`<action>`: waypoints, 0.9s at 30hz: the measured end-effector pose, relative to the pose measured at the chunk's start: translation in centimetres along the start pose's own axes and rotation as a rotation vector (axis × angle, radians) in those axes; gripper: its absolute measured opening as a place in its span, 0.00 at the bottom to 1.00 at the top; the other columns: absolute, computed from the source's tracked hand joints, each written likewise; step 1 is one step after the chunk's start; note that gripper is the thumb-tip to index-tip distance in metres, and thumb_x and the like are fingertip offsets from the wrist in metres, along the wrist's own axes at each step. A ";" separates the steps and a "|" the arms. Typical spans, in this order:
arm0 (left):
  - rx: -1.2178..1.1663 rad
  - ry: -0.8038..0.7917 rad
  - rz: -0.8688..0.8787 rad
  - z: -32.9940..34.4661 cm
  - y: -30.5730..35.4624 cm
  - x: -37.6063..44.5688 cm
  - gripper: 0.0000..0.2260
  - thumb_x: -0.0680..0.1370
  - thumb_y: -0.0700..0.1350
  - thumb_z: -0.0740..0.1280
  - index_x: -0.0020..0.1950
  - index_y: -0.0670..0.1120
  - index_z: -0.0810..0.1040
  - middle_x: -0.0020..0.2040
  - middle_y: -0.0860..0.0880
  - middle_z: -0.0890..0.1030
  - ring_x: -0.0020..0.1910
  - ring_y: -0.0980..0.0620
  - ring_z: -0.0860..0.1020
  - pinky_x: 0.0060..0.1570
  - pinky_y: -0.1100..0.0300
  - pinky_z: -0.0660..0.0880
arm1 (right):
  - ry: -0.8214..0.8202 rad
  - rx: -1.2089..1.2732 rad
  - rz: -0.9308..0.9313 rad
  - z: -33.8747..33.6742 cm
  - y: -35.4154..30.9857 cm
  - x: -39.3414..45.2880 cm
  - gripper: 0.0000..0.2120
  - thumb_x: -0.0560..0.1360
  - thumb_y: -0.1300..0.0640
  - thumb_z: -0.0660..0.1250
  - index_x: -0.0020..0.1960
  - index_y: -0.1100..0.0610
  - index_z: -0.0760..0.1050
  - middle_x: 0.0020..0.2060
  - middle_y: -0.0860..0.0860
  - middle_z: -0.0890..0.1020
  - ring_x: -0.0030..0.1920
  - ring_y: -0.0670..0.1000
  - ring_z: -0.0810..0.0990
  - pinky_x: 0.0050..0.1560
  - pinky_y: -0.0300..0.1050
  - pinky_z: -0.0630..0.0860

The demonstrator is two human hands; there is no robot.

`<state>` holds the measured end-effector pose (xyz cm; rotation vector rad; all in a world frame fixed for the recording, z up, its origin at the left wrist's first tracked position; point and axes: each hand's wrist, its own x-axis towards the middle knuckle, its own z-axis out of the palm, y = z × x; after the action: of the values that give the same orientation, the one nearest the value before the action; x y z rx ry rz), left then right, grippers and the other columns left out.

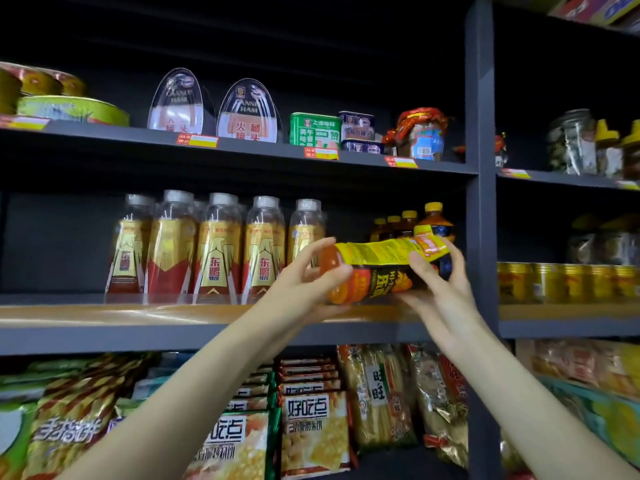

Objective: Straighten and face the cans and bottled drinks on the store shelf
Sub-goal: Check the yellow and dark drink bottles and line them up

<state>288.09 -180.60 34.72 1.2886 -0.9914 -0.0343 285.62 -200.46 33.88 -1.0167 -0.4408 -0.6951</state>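
Observation:
An orange drink bottle with a yellow and black label (375,268) lies sideways just above the middle shelf (138,315). My left hand (304,282) grips its left end and my right hand (440,282) holds its right end. Behind it stands a row of dark bottles with yellow caps (408,220), going back into the shelf. To the left, several clear bottles with gold and red labels (218,247) stand upright in a line, labels facing out.
The upper shelf carries ham tins (247,112), a green tin (313,129) and a jar (420,135). A dark upright post (479,168) borders the bay on the right. Gold cans (568,282) fill the neighbouring bay. Snack bags (311,427) sit below.

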 end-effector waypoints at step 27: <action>0.290 0.166 0.222 -1.3 -1.3 1.7 0.24 0.63 0.51 0.74 0.57 0.52 0.74 0.54 0.48 0.81 0.51 0.50 0.81 0.50 0.56 0.79 | -0.069 -0.106 -0.084 1.4 -2.0 1.5 0.40 0.67 0.62 0.72 0.73 0.44 0.59 0.60 0.54 0.78 0.58 0.54 0.80 0.56 0.52 0.79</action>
<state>290.56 -180.92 34.72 1.4098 -1.0157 0.3939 285.19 -200.40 36.72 -1.1300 -0.5132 -0.7664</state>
